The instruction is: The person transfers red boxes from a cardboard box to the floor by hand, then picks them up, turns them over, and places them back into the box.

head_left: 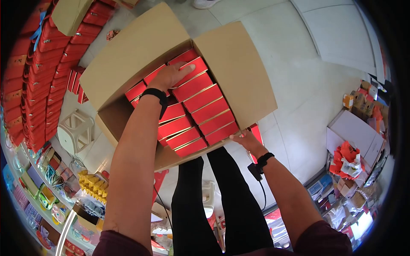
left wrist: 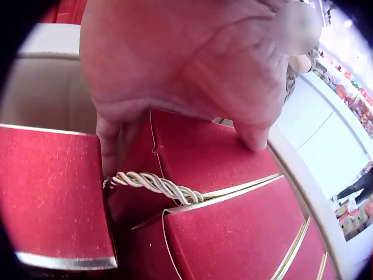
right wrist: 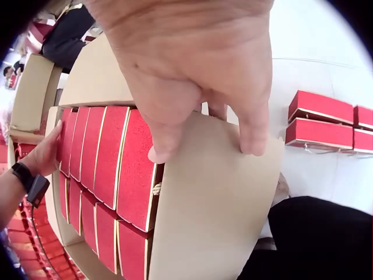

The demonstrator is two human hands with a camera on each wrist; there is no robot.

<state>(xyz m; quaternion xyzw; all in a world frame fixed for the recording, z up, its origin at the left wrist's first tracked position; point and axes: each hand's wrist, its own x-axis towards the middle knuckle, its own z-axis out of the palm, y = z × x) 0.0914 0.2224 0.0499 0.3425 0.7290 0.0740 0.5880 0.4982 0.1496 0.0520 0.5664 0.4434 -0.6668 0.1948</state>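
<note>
An open cardboard carton (head_left: 232, 64) holds rows of red boxes (head_left: 209, 109) with gold edges. My left hand (head_left: 168, 77) grips a red box (left wrist: 204, 146) in the far part of the carton, thumb on its top and fingers down in the gap beside it. A twisted gold cord (left wrist: 154, 184) lies by those fingers. My right hand (head_left: 250, 143) holds the carton's near right corner. In the right wrist view, my right hand (right wrist: 192, 76) straddles the carton's edge, thumb beside the nearest red box (right wrist: 137, 169) and fingers over the flap (right wrist: 210, 192).
Stacked red cases (head_left: 45, 77) stand at the left, near a white stool (head_left: 76, 132). More red boxes (right wrist: 320, 134) sit on the floor beside the carton. Shelves of small goods curve along the lower left. A white box (head_left: 354, 132) and assorted packages lie at the right.
</note>
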